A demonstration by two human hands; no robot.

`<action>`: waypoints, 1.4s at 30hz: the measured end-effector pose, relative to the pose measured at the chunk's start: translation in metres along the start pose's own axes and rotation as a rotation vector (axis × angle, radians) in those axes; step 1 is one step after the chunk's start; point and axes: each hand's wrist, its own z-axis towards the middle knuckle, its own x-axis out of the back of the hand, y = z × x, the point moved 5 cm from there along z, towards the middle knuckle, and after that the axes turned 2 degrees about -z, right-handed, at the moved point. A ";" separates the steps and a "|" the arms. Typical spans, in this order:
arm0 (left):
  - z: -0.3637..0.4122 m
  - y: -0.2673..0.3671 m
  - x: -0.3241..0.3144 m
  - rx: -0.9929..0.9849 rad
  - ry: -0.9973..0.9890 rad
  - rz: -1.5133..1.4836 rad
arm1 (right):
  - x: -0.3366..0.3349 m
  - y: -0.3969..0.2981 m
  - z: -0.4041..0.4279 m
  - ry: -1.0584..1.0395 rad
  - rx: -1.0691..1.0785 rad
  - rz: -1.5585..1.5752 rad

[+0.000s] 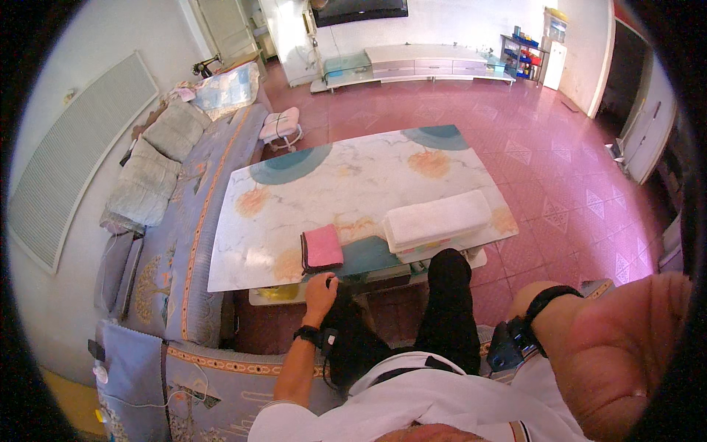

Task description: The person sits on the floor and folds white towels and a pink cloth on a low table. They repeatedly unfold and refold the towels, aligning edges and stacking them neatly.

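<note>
My left hand [322, 295] rests by my left knee with its fingers curled in, close to the table's near edge. I see nothing held in it. Just beyond it a folded pink cloth [323, 247] with a dark border lies on a low table with a marble-pattern top [353, 188]. A folded white towel [439, 217] lies at the table's right, on top of something with a coloured print. Close to the camera, my right hand [613, 331] is raised at the right edge; its fingers are out of sight. Black straps with small devices circle both wrists.
A sofa with a patterned grey cover [193, 182] runs along the left and under me. Past the table stand a small pink-cushioned stool [280, 124], a low TV cabinet [420, 63] and a shelf rack with blue bins [522, 58]. A white cable [160, 395] crosses the sofa.
</note>
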 end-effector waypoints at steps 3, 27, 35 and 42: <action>0.000 0.001 0.001 0.006 0.020 -0.001 | -0.002 0.001 0.000 0.002 0.000 0.001; 0.001 -0.017 0.025 0.025 0.056 -0.183 | -0.073 0.063 -0.160 -0.449 -0.919 -0.134; 0.030 -0.049 0.062 0.186 0.157 -0.014 | -0.093 0.033 -0.371 -1.034 -1.349 0.041; 0.073 -0.072 0.050 0.356 0.017 0.089 | -0.078 -0.031 -0.411 -1.171 -1.389 0.169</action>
